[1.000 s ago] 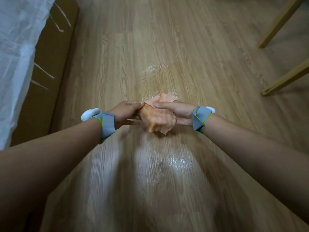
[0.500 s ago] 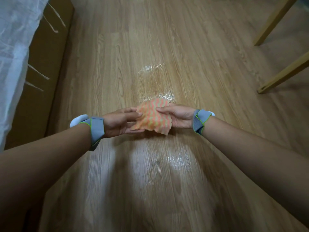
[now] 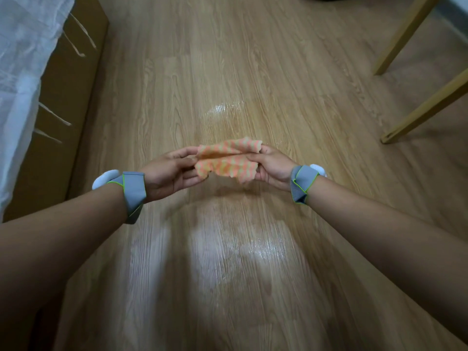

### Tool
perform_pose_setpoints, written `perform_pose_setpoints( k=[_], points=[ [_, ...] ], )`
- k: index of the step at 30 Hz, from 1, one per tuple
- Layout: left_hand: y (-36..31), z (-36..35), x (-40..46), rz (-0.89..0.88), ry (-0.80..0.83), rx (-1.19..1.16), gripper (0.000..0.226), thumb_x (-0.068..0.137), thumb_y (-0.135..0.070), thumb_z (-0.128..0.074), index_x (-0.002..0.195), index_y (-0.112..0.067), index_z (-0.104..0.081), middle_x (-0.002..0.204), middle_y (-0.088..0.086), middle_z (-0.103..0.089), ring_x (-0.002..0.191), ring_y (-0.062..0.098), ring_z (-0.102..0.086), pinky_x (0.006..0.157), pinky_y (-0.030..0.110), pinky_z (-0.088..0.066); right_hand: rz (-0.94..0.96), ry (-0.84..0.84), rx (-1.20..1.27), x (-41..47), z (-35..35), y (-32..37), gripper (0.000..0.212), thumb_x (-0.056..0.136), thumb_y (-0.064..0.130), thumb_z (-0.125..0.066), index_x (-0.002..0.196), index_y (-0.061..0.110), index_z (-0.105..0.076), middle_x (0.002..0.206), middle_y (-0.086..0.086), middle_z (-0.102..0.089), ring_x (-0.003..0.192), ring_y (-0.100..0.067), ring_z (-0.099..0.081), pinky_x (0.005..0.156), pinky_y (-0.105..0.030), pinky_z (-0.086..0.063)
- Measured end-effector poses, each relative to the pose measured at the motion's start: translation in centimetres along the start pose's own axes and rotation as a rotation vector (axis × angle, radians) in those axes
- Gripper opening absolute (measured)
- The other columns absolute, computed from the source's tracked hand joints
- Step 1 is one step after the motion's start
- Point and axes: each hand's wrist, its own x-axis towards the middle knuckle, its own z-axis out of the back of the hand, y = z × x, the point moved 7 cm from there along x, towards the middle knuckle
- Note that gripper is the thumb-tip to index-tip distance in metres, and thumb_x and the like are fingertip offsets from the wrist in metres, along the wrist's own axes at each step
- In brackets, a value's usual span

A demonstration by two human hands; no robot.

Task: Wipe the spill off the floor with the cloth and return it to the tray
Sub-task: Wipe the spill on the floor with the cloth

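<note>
Dim indoor light, glare patches on glossy floor (image 3: 228, 72), soft motion blur, wide-angle edge distortion

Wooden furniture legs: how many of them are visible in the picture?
2, both at the right edge: one wooden leg at the upper right, another slanting below it. More may lie outside the frame.

Both hands hold the cloth (image 3: 229, 162) stretched between them above the floor (image 3: 253, 72). The left hand (image 3: 172, 171) pinches its 9 o'clock edge, the right hand (image 3: 272, 165) its 3 o'clock edge. Wet sheen (image 3: 225, 110) lies at 12 o'clock beyond the cloth. Chair legs (image 3: 417, 112) stand at 2 o'clock.
</note>
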Motion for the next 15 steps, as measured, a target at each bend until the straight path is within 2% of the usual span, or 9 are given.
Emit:
perform_pose_setpoints(
  k=[2,4,6,7,9,12,15],
  points=[
    [-1.0,0.2,0.0,-0.048,0.002,0.037,0.032,0.106,-0.004,-0.042,0.100,-0.016,-0.072,0.103,0.013,-0.075,0.088,0.019,-0.076,0.090,0.035,-0.059,0.149,-0.080,-0.268,-0.2,-0.1,1.6,0.030,0.104,-0.005,-0.041,0.128,-0.002,-0.058,0.101,-0.012,-0.066,0.083,-0.014,-0.068,0.075,-0.031,-0.060],
    [-1.7,0.4,-0.3,-0.076,0.000,0.108,0.033,0.106,-0.004,-0.041,0.097,-0.013,-0.071,0.105,0.013,-0.073,0.093,0.020,-0.074,0.092,0.037,-0.058,0.428,-0.108,-0.644,-1.2,-1.1,4.0,0.037,0.096,-0.017,-0.040,0.121,-0.006,-0.065,0.099,-0.010,-0.067,0.087,-0.010,-0.069,0.082,-0.023,-0.058],
    [-2.1,0.9,-0.6,-0.083,-0.026,0.223,0.031,0.106,-0.002,-0.040,0.098,-0.008,-0.070,0.104,0.015,-0.070,0.097,0.023,-0.069,0.092,0.035,-0.058,0.670,-0.025,-0.970,-2.3,-2.8,5.1,0.044,0.083,-0.024,-0.040,0.114,-0.013,-0.069,0.110,-0.019,-0.067,0.104,-0.025,-0.067,0.097,-0.030,-0.053],
    [-2.2,1.2,-0.8,-0.083,-0.047,0.304,0.028,0.105,-0.001,-0.041,0.102,-0.003,-0.068,0.105,0.018,-0.068,0.099,0.025,-0.066,0.091,0.035,-0.059,0.736,0.007,-1.098,-2.7,-3.3,5.1,0.040,0.081,-0.022,-0.043,0.110,-0.015,-0.069,0.110,-0.023,-0.066,0.104,-0.031,-0.066,0.094,-0.034,-0.051],
    [-2.3,1.6,-1.1,-0.090,-0.078,0.445,0.023,0.103,0.003,-0.042,0.109,0.002,-0.064,0.108,0.022,-0.063,0.103,0.027,-0.062,0.093,0.036,-0.059,0.783,0.028,-1.234,-3.3,-3.5,5.0,0.031,0.083,-0.018,-0.049,0.108,-0.014,-0.068,0.111,-0.025,-0.065,0.101,-0.037,-0.067,0.086,-0.034,-0.048],
    [-2.5,1.7,-1.3,-0.117,-0.106,0.592,0.026,0.100,0.010,-0.043,0.107,0.001,-0.067,0.106,0.019,-0.063,0.103,0.024,-0.060,0.101,0.044,-0.055,0.860,0.071,-1.320,-3.8,-4.3,4.6,0.026,0.085,-0.017,-0.053,0.104,-0.012,-0.070,0.119,-0.024,-0.065,0.104,-0.037,-0.068,0.085,-0.044,-0.053],
    [-2.8,1.6,-1.3,-0.160,-0.158,0.689,0.032,0.098,0.011,-0.046,0.109,-0.007,-0.069,0.109,0.012,-0.066,0.105,0.018,-0.059,0.106,0.045,-0.049,0.965,0.059,-1.429,-4.4,-5.3,5.1,0.024,0.086,-0.010,-0.054,0.104,-0.007,-0.070,0.127,-0.021,-0.064,0.105,-0.032,-0.064,0.081,-0.035,-0.053]
  ],
)
